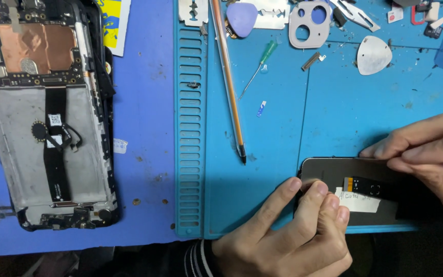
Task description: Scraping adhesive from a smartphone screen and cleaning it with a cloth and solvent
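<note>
Phone panel (329,172), a flat grey-brown slab with a dark strip, a small orange patch and a white paper label (357,202) on its face, lies at the near right edge of the blue mat (283,128), held between both hands. Worktop (144,128), covered in darker blue, carries everything shown. The blue mat fills the right half of the view, with a ribbed column of slots (189,128) down its left side. An opened phone (47,113) lies well apart on the left of the worktop, its copper shield, grey frame and black ribbon cables exposed. Left hand (293,231) enters from the near edge in a striped cuff; its fingertips (321,190) are drawn close together and press on the panel's near left corner, beside the label. Right hand (426,154) comes in from the right edge, its fingers narrow and pinched on the panel's far edge; whether it grips anything else cannot be told. A long orange pencil-like tool (229,82) lies lengthwise on the mat, its dark tip toward the panel but apart from it. At the far edge lie a grey camera frame (308,23), a white pick (374,55), a purple pick (241,18) and a small green screwdriver (260,64).
</note>
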